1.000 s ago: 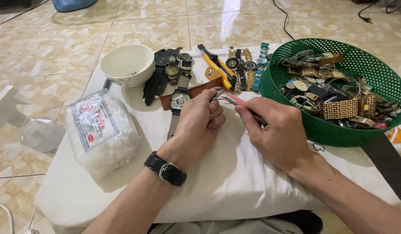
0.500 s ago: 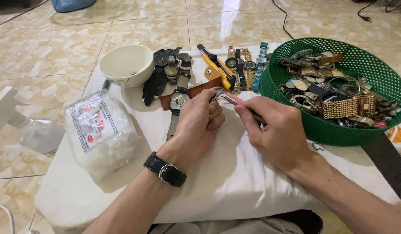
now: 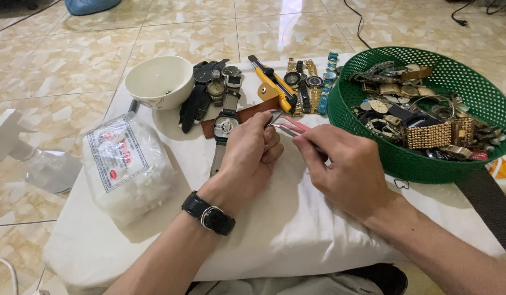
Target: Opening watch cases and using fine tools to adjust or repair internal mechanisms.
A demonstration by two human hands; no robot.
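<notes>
My left hand (image 3: 247, 158), with a black wristwatch (image 3: 208, 213) on its wrist, is closed around something small that its fingers hide. My right hand (image 3: 345, 169) holds pink-handled tweezers (image 3: 288, 124), whose metal tips reach the fingertips of my left hand. Both hands rest on a white cushion (image 3: 274, 229). Just beyond my left hand lies a watch with a grey strap (image 3: 224, 127) and a brown leather strap (image 3: 253, 112).
A green plastic basket (image 3: 395, 158) full of watches and metal bands stands at the right. A white bowl (image 3: 159, 82), several watches in a row (image 3: 310, 84), a yellow utility knife (image 3: 272, 82) and a bag of white cotton (image 3: 127, 166) lie on the cushion. Tiled floor surrounds it.
</notes>
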